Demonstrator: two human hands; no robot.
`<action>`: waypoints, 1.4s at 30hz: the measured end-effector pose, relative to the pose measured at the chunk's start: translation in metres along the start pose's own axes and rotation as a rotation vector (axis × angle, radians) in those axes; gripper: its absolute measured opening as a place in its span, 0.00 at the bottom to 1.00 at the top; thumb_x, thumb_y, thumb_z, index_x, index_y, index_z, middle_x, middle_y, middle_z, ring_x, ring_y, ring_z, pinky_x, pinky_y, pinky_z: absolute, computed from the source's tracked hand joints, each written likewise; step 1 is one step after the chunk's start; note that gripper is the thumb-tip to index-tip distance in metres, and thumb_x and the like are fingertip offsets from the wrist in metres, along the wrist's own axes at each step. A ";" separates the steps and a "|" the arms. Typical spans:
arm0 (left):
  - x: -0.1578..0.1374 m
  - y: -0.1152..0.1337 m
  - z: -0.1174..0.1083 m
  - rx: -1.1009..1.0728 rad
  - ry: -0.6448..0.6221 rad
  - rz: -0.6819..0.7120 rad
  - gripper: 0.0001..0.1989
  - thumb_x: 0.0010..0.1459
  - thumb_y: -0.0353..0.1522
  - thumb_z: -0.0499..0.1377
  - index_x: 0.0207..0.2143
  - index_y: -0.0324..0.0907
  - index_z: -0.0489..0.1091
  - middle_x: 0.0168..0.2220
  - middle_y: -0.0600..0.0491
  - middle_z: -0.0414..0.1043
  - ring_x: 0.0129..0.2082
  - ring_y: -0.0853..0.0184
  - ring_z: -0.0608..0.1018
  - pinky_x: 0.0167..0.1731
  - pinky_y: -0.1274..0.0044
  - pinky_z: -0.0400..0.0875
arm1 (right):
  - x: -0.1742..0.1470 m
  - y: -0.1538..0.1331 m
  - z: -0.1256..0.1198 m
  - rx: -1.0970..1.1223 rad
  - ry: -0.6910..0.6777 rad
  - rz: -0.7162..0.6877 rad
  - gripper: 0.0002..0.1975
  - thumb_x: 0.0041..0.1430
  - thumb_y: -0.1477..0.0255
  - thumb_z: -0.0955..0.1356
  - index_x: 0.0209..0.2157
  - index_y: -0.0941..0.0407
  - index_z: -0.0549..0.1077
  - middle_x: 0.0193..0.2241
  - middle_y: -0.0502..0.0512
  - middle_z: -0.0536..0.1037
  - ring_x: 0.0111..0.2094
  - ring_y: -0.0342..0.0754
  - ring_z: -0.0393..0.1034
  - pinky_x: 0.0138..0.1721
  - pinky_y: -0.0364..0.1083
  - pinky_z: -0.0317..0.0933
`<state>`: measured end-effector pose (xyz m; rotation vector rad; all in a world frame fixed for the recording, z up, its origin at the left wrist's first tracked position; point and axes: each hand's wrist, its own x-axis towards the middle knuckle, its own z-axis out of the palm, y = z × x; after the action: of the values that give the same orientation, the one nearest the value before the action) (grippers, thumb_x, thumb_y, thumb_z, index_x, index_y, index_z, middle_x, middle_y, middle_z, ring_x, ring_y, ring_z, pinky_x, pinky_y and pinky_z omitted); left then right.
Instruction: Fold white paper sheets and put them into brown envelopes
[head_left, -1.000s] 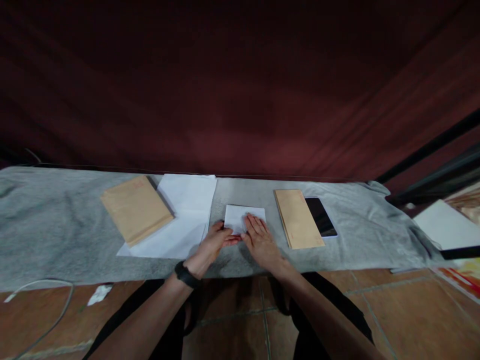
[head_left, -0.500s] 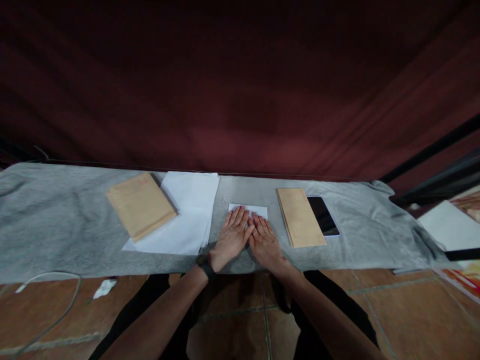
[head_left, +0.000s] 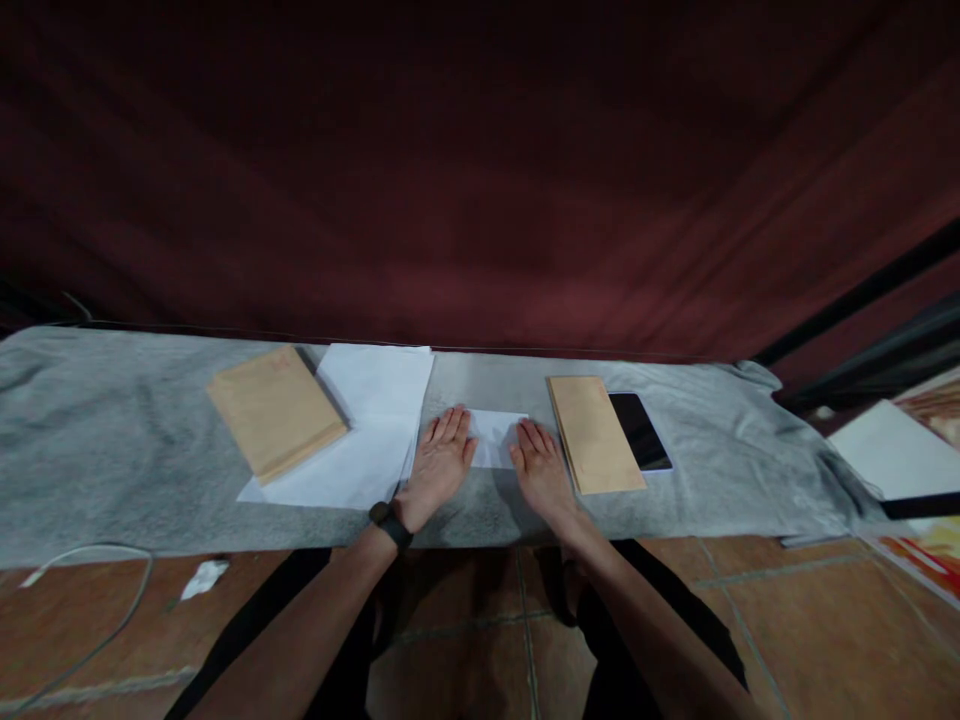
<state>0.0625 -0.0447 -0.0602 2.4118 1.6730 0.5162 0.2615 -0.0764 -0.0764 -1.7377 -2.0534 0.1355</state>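
Observation:
A small folded sheet of white paper [head_left: 493,437] lies flat on the grey cloth between my hands. My left hand [head_left: 441,458] rests palm down over its left end, fingers stretched out. Over the right end lies my right hand [head_left: 541,470], also flat with straight fingers. Both hands cover the paper's side edges, while its middle shows. Just right of my right hand is a stack of brown envelopes [head_left: 598,436]. Left of my left hand are larger white sheets [head_left: 379,400], partly under another brown envelope stack [head_left: 276,412].
The grey cloth [head_left: 480,375] covers a long narrow surface in front of a dark red curtain [head_left: 480,200]. A dark-screened phone or tablet [head_left: 642,432] sits partly under the right envelopes. On the tiled floor at left are a white cable [head_left: 142,585] and a crumpled tissue [head_left: 204,578].
My hands have slid apart along the paper, the left one leftward and the right one slightly rightward. The middle of the paper is now uncovered.

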 end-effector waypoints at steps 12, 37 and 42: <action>0.023 -0.012 -0.006 -0.026 -0.013 0.076 0.30 0.58 0.22 0.50 0.64 0.34 0.61 0.62 0.39 0.66 0.64 0.54 0.66 0.63 0.61 0.59 | 0.052 0.002 -0.013 0.037 -0.072 0.066 0.23 0.62 0.79 0.62 0.58 0.58 0.72 0.48 0.65 0.77 0.51 0.57 0.71 0.55 0.54 0.64; -0.026 -0.004 -0.038 -0.068 -0.127 0.286 0.17 0.54 0.23 0.56 0.45 0.43 0.72 0.53 0.45 0.73 0.55 0.55 0.73 0.58 0.63 0.63 | -0.001 -0.014 -0.046 0.080 -0.178 -0.294 0.19 0.64 0.75 0.62 0.53 0.53 0.75 0.52 0.56 0.78 0.52 0.52 0.72 0.56 0.52 0.65; -0.022 0.009 -0.038 -0.077 -0.147 0.241 0.18 0.62 0.31 0.53 0.54 0.40 0.70 0.58 0.42 0.70 0.59 0.54 0.71 0.60 0.60 0.61 | -0.007 -0.019 -0.018 0.015 -0.141 -0.224 0.24 0.71 0.69 0.58 0.65 0.59 0.63 0.65 0.62 0.66 0.66 0.54 0.58 0.66 0.56 0.54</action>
<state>0.0497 -0.0706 -0.0261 2.5406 1.2894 0.4145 0.2515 -0.0906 -0.0554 -1.5144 -2.3263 0.2081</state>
